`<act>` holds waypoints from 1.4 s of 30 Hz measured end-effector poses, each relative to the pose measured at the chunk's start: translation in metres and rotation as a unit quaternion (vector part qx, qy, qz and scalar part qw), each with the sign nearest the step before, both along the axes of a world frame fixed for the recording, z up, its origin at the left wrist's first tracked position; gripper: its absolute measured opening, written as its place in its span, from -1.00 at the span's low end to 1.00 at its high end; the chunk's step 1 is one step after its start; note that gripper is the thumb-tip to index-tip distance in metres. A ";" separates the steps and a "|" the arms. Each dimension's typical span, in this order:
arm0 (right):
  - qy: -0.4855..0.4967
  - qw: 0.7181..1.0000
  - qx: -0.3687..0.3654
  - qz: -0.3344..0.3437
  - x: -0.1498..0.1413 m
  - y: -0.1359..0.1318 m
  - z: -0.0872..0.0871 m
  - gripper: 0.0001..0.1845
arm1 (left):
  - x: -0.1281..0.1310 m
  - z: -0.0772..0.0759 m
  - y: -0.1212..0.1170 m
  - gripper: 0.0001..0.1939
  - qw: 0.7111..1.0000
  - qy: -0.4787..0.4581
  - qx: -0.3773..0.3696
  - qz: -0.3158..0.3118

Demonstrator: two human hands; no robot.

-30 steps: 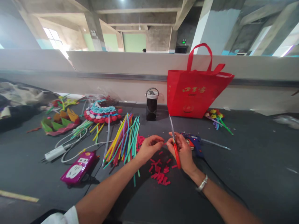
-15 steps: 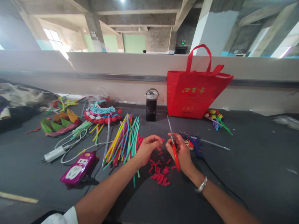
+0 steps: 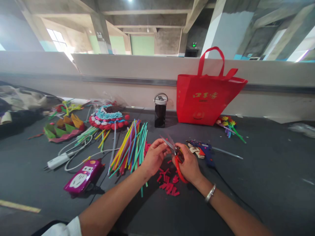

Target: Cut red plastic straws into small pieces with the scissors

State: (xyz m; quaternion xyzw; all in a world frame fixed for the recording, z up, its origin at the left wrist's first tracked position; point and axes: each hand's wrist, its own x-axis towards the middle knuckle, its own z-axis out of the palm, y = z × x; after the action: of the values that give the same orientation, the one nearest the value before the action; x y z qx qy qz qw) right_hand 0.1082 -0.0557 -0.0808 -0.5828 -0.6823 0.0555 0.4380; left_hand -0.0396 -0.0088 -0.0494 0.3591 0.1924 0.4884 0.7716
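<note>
As R hand (image 3: 190, 165) grips scissors (image 3: 176, 150) | L hand (image 3: 154, 158): pinch unclear — nr: red scraps (image 3: 169, 187), gluegun (image 3: 208, 154)

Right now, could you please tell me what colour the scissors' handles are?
The scissors' handles are orange-red, showing best in the head view.

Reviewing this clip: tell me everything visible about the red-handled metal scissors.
The red-handled metal scissors have silvery blades joined at a pivot and glossy, plastic-looking handles, partly hidden by the bare right hand gripping them. They're held above the dark grey tabletop, blades apparently parted, slightly blurred, pointing forward and leftward by the bare left hand's fingertips; contact there is unclear.
</note>
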 end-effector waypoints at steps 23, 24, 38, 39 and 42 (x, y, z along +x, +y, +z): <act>-0.022 0.999 0.023 -0.010 -0.003 -0.001 -0.002 -0.55 | 0.001 -0.006 0.001 -0.86 1.000 -0.022 0.000 -0.014; -0.021 0.999 0.025 -0.010 -0.003 -0.001 -0.002 -0.55 | 0.001 -0.006 0.001 -0.87 1.000 -0.022 -0.002 -0.014; -0.030 0.999 0.032 -0.021 -0.004 -0.004 -0.001 -0.57 | 0.001 -0.004 0.001 -0.87 1.000 -0.011 0.000 -0.011; -0.028 0.999 0.034 -0.021 -0.004 -0.004 -0.001 -0.57 | 0.001 -0.003 0.001 -0.87 1.000 -0.011 0.001 -0.012; -0.014 0.999 0.038 -0.025 -0.004 -0.003 -0.002 -0.60 | 0.001 -0.002 0.001 -0.88 1.000 -0.012 0.001 -0.015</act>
State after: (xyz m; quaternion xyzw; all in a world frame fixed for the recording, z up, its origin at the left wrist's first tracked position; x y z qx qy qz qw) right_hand 0.1037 -0.0587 -0.0823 -0.5834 -0.6750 0.0103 0.4517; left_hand -0.0386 -0.0079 -0.0511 0.3568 0.1769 0.4814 0.7808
